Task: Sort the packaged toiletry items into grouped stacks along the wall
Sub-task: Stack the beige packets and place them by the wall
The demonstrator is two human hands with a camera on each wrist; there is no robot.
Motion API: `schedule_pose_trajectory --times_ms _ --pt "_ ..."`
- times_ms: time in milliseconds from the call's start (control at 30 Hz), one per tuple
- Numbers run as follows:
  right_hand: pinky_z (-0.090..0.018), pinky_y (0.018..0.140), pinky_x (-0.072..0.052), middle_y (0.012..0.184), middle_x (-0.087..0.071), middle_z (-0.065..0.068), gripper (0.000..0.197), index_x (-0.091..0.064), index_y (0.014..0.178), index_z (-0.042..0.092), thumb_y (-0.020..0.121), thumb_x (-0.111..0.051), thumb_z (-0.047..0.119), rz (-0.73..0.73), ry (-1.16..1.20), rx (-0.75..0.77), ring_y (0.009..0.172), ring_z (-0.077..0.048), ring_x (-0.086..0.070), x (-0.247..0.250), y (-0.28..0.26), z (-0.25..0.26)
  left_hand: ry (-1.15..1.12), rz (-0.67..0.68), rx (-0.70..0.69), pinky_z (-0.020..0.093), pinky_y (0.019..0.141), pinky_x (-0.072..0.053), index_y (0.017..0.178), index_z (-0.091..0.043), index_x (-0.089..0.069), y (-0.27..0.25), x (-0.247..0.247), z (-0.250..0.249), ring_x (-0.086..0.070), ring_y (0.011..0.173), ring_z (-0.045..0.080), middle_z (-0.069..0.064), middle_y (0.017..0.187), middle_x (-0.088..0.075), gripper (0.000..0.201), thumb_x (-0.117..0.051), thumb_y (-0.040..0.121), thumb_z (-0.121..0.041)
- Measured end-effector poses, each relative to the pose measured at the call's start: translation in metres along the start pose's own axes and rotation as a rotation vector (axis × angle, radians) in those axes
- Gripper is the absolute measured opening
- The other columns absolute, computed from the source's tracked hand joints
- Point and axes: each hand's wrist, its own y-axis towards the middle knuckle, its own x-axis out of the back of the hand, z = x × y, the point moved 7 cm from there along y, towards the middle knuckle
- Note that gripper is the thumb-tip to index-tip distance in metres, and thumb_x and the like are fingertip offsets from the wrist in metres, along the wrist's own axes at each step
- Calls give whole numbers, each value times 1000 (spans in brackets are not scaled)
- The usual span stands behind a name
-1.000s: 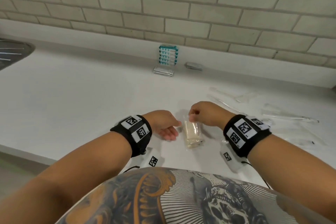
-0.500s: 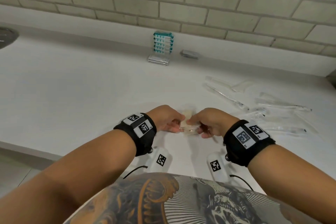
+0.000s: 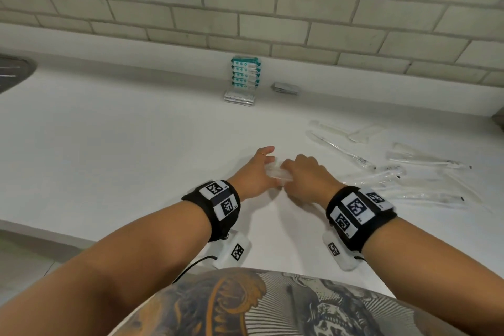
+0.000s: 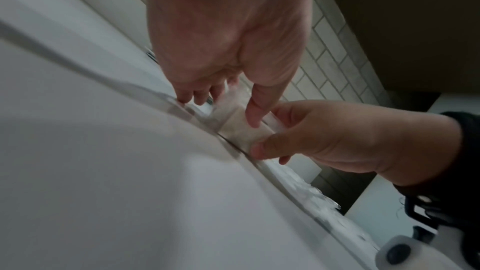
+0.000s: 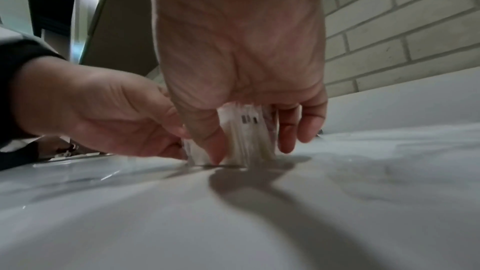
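A small stack of clear packets (image 3: 276, 173) with cream contents stands on edge on the white counter (image 3: 136, 144), in the middle of it. Both hands hold it. My left hand (image 3: 268, 162) pinches its left end, with the thumb (image 4: 255, 110) on the near face and the fingers behind. My right hand (image 3: 287, 170) grips the right end from above; in the right wrist view its thumb (image 5: 210, 143) and fingers (image 5: 298, 128) straddle the packets (image 5: 246, 141). Against the wall stand a teal-and-white packet stack (image 3: 245, 75) on flat white packets (image 3: 239, 96), and beside them grey sachets (image 3: 285, 88).
Several long clear-wrapped items (image 3: 395, 169) lie scattered on the counter to the right of my hands. A sink rim (image 3: 13, 73) shows at the far left. A tiled wall (image 3: 245, 8) runs along the back of the counter.
Both hands have closed on the clear packets and moved them away from my body toward the wall. The packets, lying flat before, now stand on edge.
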Motion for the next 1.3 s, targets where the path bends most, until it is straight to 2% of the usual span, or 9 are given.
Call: schedule_pose_trajectory --times_ms 100,233,400,567,733,900,1100,1200,1300 --pt "-40 91 -43 121 -45 -7 50 -43 133 28 86 -57 39 -2 83 -75 114 -29 -45 1 1 -15 -10 1 -14 23 99 -41 147 -20 -21 3 -2 1 -49 123 19 9 141 -40 82 -70 82 -5" --pt "-33 73 -43 114 -41 -9 38 -43 127 17 91 -54 22 60 248 -68 88 -28 -55 -4 -1 -16 -39 12 -31 22 98 -40 148 -24 -17 3 -6 -3 -44 125 17 7 146 -34 80 -56 86 7" --pt "-31 66 -37 114 -43 -12 27 -44 120 7 95 -51 15 18 182 13 75 -26 -52 -7 2 -8 -34 -13 -55 10 74 -43 147 -23 -21 4 -12 -4 -50 108 17 8 131 -40 75 -50 87 11" --pt "-33 68 -45 115 -43 -11 26 -45 119 6 95 -50 12 40 147 17 79 -28 -57 -10 2 -10 224 -21 -70 25 88 -46 144 -19 -26 4 -12 -6 -54 98 17 9 125 -49 64 -52 89 -1" --pt "-30 67 -42 107 -54 -4 24 -51 111 14 89 -55 21 85 138 25 85 -21 -55 6 3 -10 365 69 -47 31 69 -49 139 -24 -23 11 -7 -15 -57 85 21 10 116 -54 60 -47 89 -1" --pt "-29 68 -43 96 -65 -5 18 -61 101 11 89 -56 23 35 268 45 86 -21 -58 47 14 -9 530 157 -61 39 68 -49 139 -26 -19 37 13 -42 -60 79 28 14 110 -60 62 -47 89 -4" --pt "-25 54 -32 72 -51 3 22 -48 71 19 91 -57 20 -216 623 -90 62 -13 -46 94 67 -39 -39 -62 -53 32 87 -47 138 -19 -35 93 44 -72 -57 102 20 2 112 -55 57 -64 88 -18" --pt "-28 60 -38 75 -54 -2 17 -55 78 12 90 -58 23 -235 827 -174 65 -16 -49 92 103 -56 -283 -85 73 34 81 -52 125 -13 -48 129 38 -61 -63 94 21 9 111 -64 41 -64 88 -18" --pt "-33 60 -46 77 -61 -7 16 -58 81 11 90 -60 23 -193 1050 -272 67 -22 -60 75 144 -68 -277 -171 90 32 74 -51 109 -7 -66 166 47 -56 -60 73 17 6 85 -66 26 -59 84 -9"
